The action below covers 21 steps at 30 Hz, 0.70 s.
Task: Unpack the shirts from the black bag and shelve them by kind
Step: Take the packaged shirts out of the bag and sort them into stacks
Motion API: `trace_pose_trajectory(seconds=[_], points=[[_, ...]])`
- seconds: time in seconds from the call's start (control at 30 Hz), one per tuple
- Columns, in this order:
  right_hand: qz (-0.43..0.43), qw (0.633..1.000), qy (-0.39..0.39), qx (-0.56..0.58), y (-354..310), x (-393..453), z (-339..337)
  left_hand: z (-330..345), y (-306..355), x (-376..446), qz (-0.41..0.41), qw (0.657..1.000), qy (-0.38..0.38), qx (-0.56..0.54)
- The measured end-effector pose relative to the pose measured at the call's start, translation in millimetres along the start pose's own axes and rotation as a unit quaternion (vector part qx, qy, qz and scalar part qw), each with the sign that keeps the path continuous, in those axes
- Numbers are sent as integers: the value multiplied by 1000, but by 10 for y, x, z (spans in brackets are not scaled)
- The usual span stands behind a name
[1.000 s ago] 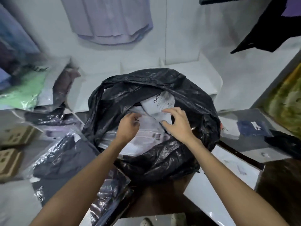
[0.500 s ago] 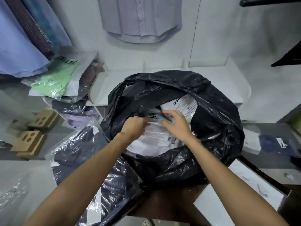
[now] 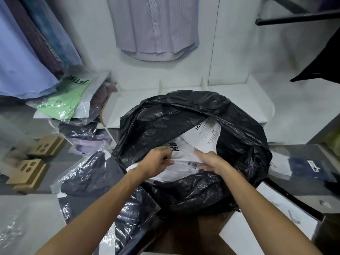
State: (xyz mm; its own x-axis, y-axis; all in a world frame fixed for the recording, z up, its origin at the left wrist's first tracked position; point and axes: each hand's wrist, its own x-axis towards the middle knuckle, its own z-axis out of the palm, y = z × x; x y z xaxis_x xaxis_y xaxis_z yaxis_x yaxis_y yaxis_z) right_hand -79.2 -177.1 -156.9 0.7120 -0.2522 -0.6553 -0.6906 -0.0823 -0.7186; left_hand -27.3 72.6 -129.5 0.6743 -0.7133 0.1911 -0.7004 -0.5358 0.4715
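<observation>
A large black bag [image 3: 237, 137] stands open in front of me, with white packaged shirts inside. My left hand [image 3: 156, 163] grips the near edge of the top white packaged shirt [image 3: 184, 152], which has black lettering. My right hand [image 3: 211, 161] holds the same packet from the right, its fingers tucked along the edge. A second white packet with a printed label [image 3: 207, 132] lies behind it in the bag. A white shelf with dividers [image 3: 242, 100] runs behind the bag.
Dark packaged shirts [image 3: 95, 173] lie left of the bag. A green packaged shirt [image 3: 64, 100] tops a stack on the left shelf. Cardboard boxes [image 3: 29, 170] sit far left. Navy packets [image 3: 311, 167] lie at right. Shirts hang on the wall [image 3: 156, 28].
Both hands have closed in on the top white packet and taken hold of it. The view has tilted up and shifted right to left across the shelf.
</observation>
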Motion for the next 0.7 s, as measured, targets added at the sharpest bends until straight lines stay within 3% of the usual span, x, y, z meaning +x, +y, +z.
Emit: trace_pose_trajectory(seconds=[0.07, 0.17, 0.27, 0.43, 0.53, 0.6, 0.7], points=[[-9, 998, 12, 64, -6, 1, -26, -7, 15, -18, -12, 998, -54, -19], [-26, 997, 28, 66, -85, -96, -151, -61, 45, 20, -54, 991, -123, -31], [-71, 995, 54, 39, -186, -177, -294, -125, 75, 158, -85, 991, -102, -27], [-267, 954, 136, -10, -501, -509, -631, -232, 153, 489, -153, 985, -52, -56], [-360, 929, 79, 38, -786, -838, -751, -318, 335, 680, -151, 976, 26, -155], [-388, 913, 29, 119, -1005, -1061, -800, -406, 494, 793, -171, 944, 74, -272], [-424, 881, -27, 210, -1357, -1409, -897, -595, 649, 959, -187, 890, 64, -412]])
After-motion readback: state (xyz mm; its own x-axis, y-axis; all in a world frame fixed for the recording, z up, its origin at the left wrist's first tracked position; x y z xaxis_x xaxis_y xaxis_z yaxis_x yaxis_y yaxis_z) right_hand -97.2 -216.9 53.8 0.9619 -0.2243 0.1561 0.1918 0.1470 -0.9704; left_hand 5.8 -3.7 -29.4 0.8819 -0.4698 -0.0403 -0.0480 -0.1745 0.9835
